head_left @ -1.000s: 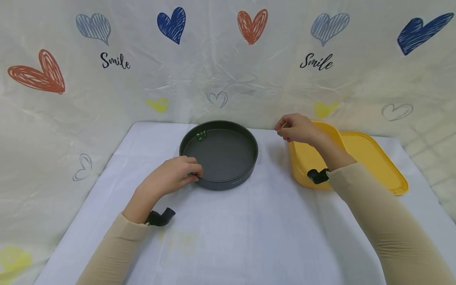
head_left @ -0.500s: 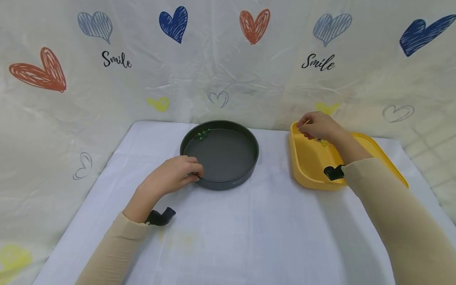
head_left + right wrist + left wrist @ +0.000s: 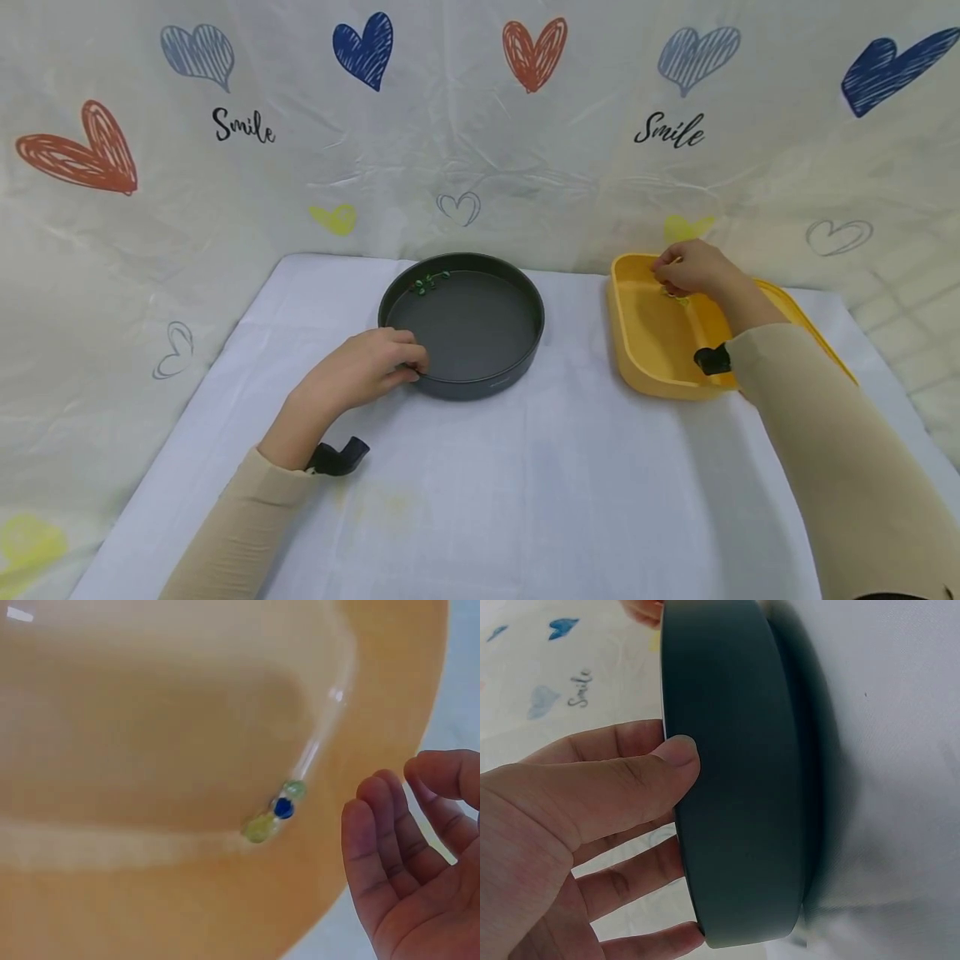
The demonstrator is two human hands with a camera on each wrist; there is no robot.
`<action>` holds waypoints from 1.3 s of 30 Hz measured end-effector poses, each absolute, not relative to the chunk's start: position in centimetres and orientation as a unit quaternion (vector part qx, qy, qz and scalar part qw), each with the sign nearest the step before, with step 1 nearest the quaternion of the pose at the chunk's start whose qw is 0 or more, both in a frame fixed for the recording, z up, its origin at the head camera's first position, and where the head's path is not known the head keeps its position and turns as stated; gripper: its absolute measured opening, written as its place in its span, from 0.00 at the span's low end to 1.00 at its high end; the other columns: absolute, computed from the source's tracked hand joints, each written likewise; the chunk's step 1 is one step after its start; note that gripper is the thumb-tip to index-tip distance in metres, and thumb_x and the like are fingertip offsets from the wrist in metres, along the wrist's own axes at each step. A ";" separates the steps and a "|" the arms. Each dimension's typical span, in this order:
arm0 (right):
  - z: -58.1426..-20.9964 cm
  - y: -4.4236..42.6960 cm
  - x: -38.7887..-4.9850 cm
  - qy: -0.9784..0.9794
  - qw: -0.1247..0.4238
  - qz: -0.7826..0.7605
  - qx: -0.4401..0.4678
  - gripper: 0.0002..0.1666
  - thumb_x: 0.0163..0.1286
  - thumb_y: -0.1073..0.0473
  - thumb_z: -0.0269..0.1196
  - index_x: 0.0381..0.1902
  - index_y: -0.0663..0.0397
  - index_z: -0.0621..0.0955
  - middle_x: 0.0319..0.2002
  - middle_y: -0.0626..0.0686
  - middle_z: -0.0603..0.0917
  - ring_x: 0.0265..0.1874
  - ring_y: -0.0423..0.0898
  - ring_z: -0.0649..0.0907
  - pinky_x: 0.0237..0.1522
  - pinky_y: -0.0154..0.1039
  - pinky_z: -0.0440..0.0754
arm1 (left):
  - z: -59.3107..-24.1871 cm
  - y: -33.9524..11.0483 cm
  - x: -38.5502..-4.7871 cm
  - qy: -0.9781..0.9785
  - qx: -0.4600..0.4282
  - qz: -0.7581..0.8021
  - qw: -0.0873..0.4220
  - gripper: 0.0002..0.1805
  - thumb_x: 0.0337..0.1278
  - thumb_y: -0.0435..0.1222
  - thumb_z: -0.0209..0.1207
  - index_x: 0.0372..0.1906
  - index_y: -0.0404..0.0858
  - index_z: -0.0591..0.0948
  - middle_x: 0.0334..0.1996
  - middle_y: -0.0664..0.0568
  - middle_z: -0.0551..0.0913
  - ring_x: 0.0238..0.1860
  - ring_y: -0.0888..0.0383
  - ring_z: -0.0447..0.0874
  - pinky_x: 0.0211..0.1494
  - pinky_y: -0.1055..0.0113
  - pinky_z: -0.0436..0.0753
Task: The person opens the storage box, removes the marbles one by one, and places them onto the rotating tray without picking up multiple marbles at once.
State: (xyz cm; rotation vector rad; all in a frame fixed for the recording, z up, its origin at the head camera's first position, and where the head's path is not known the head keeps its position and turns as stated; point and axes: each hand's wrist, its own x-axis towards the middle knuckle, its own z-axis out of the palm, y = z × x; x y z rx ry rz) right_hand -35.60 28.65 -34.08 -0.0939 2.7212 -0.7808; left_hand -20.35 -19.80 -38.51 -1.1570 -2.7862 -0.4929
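While the left hand [image 3: 375, 362] grips the near left rim of a dark round pan [image 3: 480, 329], its thumb pressed to the outer wall, the right hand [image 3: 697, 267] hovers over the far end of a yellow container [image 3: 628, 354], its fingers loosely bent and nothing visible between them. Small bead-like pieces [image 3: 282, 808] in pale green, blue and yellow lie together in a corner of that container, just beside the right fingertips in the right wrist view. Green pieces [image 3: 426, 283] cluster inside the pan along its far left wall. Pan and container stand apart on the white-covered desk [image 3: 480, 483], and a flat yellow lid [image 3: 787, 307] shows beside the container, partly hidden behind the right forearm.
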 end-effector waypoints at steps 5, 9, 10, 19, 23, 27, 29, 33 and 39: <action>-34.5 29.3 -35.9 0.956 0.161 -0.244 -0.035 0.24 0.76 0.55 0.55 0.57 0.71 0.75 0.37 0.61 0.83 0.35 0.55 0.83 0.39 0.45 0.86 | -38.5 -19.8 -20.3 -0.911 -0.378 -0.161 0.041 0.10 0.52 0.28 0.70 0.33 0.48 0.85 0.33 0.62 0.81 0.35 0.63 0.79 0.41 0.67 0.80; -34.7 29.6 -36.0 0.960 0.177 -0.213 -0.046 0.26 0.76 0.54 0.53 0.63 0.69 0.74 0.52 0.70 0.78 0.46 0.62 0.80 0.48 0.52 0.84 | -38.5 -19.8 -20.3 -0.912 -0.376 -0.160 0.038 0.10 0.53 0.29 0.70 0.34 0.48 0.85 0.33 0.61 0.81 0.36 0.63 0.80 0.42 0.67 0.80; -34.7 29.7 -36.1 0.960 0.184 -0.206 -0.047 0.27 0.76 0.54 0.53 0.64 0.68 0.73 0.56 0.71 0.76 0.48 0.63 0.79 0.50 0.54 0.83 | -38.5 -19.8 -20.3 -0.912 -0.376 -0.159 0.038 0.10 0.53 0.29 0.70 0.34 0.48 0.85 0.33 0.61 0.81 0.36 0.63 0.80 0.42 0.67 0.80; -35.5 30.1 -37.0 0.953 0.233 -0.184 -0.057 0.30 0.74 0.55 0.54 0.68 0.68 0.69 0.64 0.72 0.70 0.53 0.64 0.74 0.55 0.59 0.77 | -38.4 -19.8 -20.3 -0.910 -0.379 -0.160 0.043 0.10 0.53 0.29 0.71 0.34 0.47 0.85 0.32 0.61 0.80 0.36 0.60 0.81 0.41 0.66 0.81; -35.6 29.8 -36.8 0.949 0.248 -0.185 -0.060 0.31 0.74 0.54 0.54 0.67 0.69 0.69 0.63 0.72 0.71 0.54 0.64 0.73 0.56 0.59 0.77 | -38.4 -19.7 -20.3 -0.909 -0.382 -0.162 0.046 0.10 0.52 0.28 0.71 0.33 0.47 0.85 0.32 0.61 0.80 0.35 0.59 0.81 0.41 0.66 0.81; -35.7 29.6 -36.8 0.951 0.247 -0.175 -0.063 0.30 0.74 0.54 0.54 0.65 0.71 0.71 0.57 0.71 0.74 0.50 0.62 0.75 0.53 0.56 0.80 | -38.4 -19.8 -20.3 -0.909 -0.381 -0.160 0.043 0.10 0.52 0.28 0.71 0.34 0.47 0.85 0.32 0.62 0.80 0.36 0.60 0.81 0.41 0.67 0.80; -35.8 29.6 -36.8 0.953 0.246 -0.166 -0.066 0.29 0.74 0.54 0.55 0.62 0.72 0.73 0.50 0.68 0.77 0.46 0.60 0.76 0.49 0.54 0.81 | -38.4 -19.8 -20.3 -0.910 -0.380 -0.161 0.041 0.10 0.53 0.29 0.70 0.34 0.47 0.85 0.33 0.62 0.80 0.36 0.60 0.81 0.42 0.67 0.80; -36.1 29.6 -37.1 0.957 0.240 -0.143 -0.071 0.23 0.72 0.54 0.55 0.54 0.70 0.79 0.36 0.60 0.77 0.37 0.55 0.77 0.39 0.45 0.79 | -38.4 -19.7 -20.4 -0.912 -0.376 -0.160 0.037 0.10 0.53 0.29 0.70 0.34 0.48 0.85 0.33 0.62 0.80 0.36 0.59 0.82 0.43 0.66 0.81; -36.4 29.8 -37.5 0.950 0.266 -0.152 -0.062 0.18 0.72 0.55 0.57 0.45 0.68 0.82 0.25 0.51 0.76 0.28 0.48 0.77 0.34 0.40 0.78 | -38.5 -19.8 -20.4 -0.911 -0.378 -0.162 0.040 0.09 0.53 0.30 0.70 0.34 0.47 0.85 0.31 0.62 0.79 0.35 0.58 0.82 0.41 0.66 0.80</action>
